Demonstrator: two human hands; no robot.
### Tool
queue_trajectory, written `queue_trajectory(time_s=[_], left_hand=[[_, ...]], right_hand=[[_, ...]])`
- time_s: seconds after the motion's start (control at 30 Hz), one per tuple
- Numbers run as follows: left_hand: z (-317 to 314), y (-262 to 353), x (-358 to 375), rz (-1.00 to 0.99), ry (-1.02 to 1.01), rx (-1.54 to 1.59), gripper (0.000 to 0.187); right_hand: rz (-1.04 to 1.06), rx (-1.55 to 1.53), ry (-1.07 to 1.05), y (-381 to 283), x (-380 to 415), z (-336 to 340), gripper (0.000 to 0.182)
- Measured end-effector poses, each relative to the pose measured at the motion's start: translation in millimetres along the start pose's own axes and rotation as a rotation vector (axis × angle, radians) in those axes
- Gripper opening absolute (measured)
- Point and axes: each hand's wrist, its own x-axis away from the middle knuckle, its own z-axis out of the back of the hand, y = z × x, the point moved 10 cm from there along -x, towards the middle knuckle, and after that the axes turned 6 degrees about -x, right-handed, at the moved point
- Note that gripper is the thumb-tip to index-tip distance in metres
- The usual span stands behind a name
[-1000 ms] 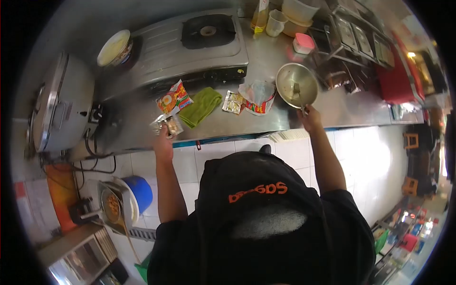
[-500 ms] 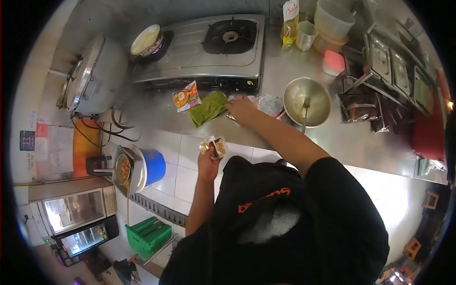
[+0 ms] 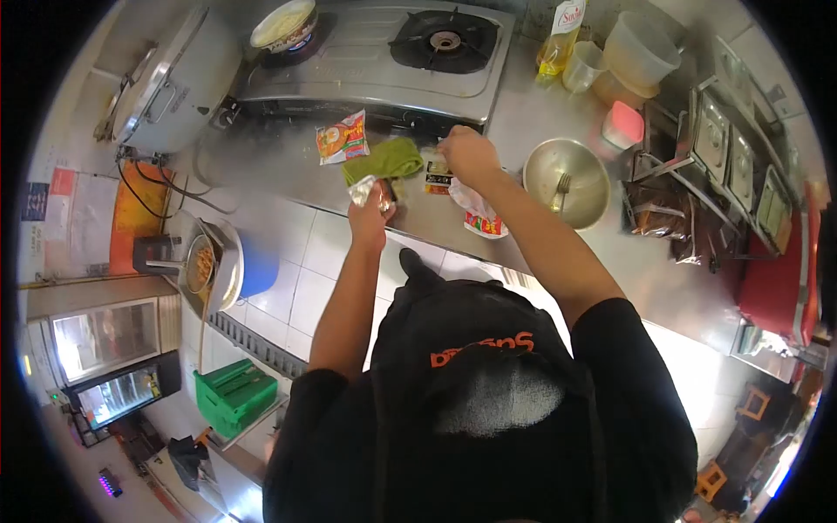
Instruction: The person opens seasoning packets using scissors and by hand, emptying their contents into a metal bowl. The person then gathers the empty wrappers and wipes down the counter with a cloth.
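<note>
My left hand (image 3: 370,214) is closed around silvery seasoning sachets (image 3: 363,192) at the counter's front edge. A dark part shows beside the foil. My right hand (image 3: 472,155) is over the counter, fingers curled and pressed together. Its fingertips are at the upper end of a clear and dark sachet (image 3: 438,179); whether they grip it is hidden. Under the right forearm lies a red and white noodle packet (image 3: 485,225), partly covered. A folded green cloth (image 3: 388,160) sits between the hands, touching or close to another noodle packet (image 3: 343,139).
A steel bowl (image 3: 539,187) with a fork (image 3: 561,190) stands right of my right arm. Behind is a gas stove (image 3: 366,65) with a patterned pot (image 3: 283,28) over a lit flame. An oil bottle (image 3: 558,48) and plastic tubs (image 3: 641,48) stand at the back right.
My left hand has moved up to the counter edge beside the cloth with the sachets. My right hand has shifted back from the front of the sachet, uncovering it. The camera view has tilted.
</note>
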Motion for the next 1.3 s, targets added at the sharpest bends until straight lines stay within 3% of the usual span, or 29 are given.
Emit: queue_trajectory(time_s=[0.07, 0.13, 0.17, 0.23, 0.27, 0.3, 0.33, 0.4, 0.47, 0.53, 0.6, 0.7, 0.77, 0.8, 0.87, 0.9, 0.97, 1.0, 1.07, 1.1, 1.2, 1.3], left_hand=[[-3, 16, -19, -0.187, 0.020, -0.169, 0.026], [-10, 37, -25, -0.287, 0.002, -0.181, 0.027], [-18, 52, -13, -0.302, -0.046, -0.159, 0.026], [-38, 103, 34, -0.413, -0.037, -0.423, 0.024], [-48, 128, 58, -0.470, -0.023, -0.551, 0.023], [-55, 127, 65, -0.369, -0.162, -0.284, 0.022], [-64, 123, 74, -0.259, -0.297, -0.018, 0.021], [-75, 124, 93, -0.223, -0.296, 0.036, 0.019], [-101, 134, 118, -0.221, -0.426, 0.230, 0.019], [-115, 131, 136, -0.221, -0.499, 0.134, 0.020], [-129, 118, 154, -0.190, -0.464, -0.164, 0.020], [-145, 112, 183, -0.305, -0.457, -0.647, 0.034], [-148, 97, 183, -0.344, -0.456, -0.615, 0.034], [-170, 96, 198, -0.204, -0.778, 0.034, 0.034], [-186, 108, 222, -0.024, -1.046, 0.700, 0.033], [-185, 98, 217, -0.095, -0.902, 0.302, 0.031], [-177, 85, 204, -0.201, -0.752, -0.052, 0.025], [-178, 81, 204, -0.198, -0.758, -0.056, 0.025], [-179, 78, 204, -0.161, -0.746, 0.013, 0.022], [-181, 77, 204, -0.149, -0.743, 0.035, 0.022], [-186, 80, 209, -0.218, -0.781, 0.030, 0.022], [-183, 68, 207, -0.253, -0.703, -0.193, 0.021]], right_hand=[[-0.019, -0.031, -0.012, -9, 4, 35, 0.016], [-0.027, -0.243, 0.170, -16, 11, 87, 0.012], [-0.059, -0.329, 0.131, -23, 18, 108, 0.013], [-0.091, -0.414, 0.098, -34, 37, 150, 0.014], [-0.208, -0.669, -0.021, -30, 50, 151, 0.013], [-0.327, -0.925, -0.145, -28, 64, 145, 0.016], [-0.334, -0.928, -0.142, -26, 72, 152, 0.016], [-0.298, -0.492, -0.068, -18, 84, 179, 0.014], [-0.287, -0.614, -0.099, -26, 99, 189, 0.011], [-0.019, -1.321, -0.083, -65, 107, 203, 0.011], [-0.039, -1.079, -0.090, -83, 111, 209, 0.009], [-0.126, -0.867, 0.053, -70, 115, 198, 0.010], [-0.006, -0.625, 0.180, -69, 119, 212, 0.012], [-0.012, -0.621, 0.184, -66, 122, 209, 0.012], [-0.059, -0.752, 0.229, -54, 132, 206, 0.015], [-0.064, -0.751, 0.236, -54, 135, 207, 0.015], [-0.277, -0.750, 0.113, -41, 144, 189, 0.013], [-0.282, -0.751, 0.119, -40, 146, 185, 0.013], [-0.387, -1.126, 0.232, -25, 153, 169, 0.009], [-0.396, -1.171, 0.193, -24, 152, 163, 0.008], [-0.264, -1.023, 0.190, -36, 157, 177, 0.011], [-0.242, -0.844, 0.174, -44, 159, 186, 0.010]])
